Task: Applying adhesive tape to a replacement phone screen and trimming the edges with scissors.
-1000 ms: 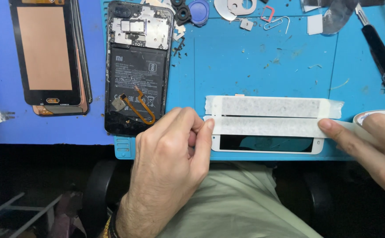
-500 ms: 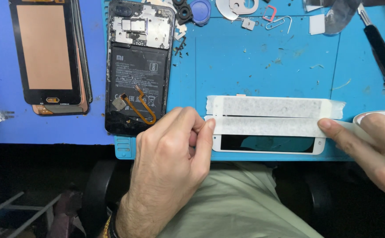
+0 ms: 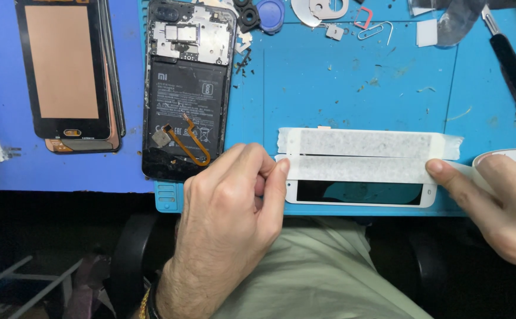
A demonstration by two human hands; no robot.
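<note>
A white phone screen panel (image 3: pixel 361 194) lies near the front edge of the teal work mat (image 3: pixel 352 82). Two strips of translucent white tape (image 3: pixel 364 156) cover its upper part. My left hand (image 3: pixel 228 218) pinches the left end of the lower strip with thumb and forefinger. My right hand (image 3: pixel 494 204) presses a finger on the right end of that strip and holds a roll of tape (image 3: pixel 515 159), mostly hidden behind the fingers.
An opened black phone (image 3: pixel 187 88) with exposed battery and an orange flex cable lies at the mat's left. A stack of display panels (image 3: pixel 69 71) rests further left. Small parts, a paper clip (image 3: pixel 375 29) and a black-handled tool (image 3: pixel 515 77) lie along the back and right.
</note>
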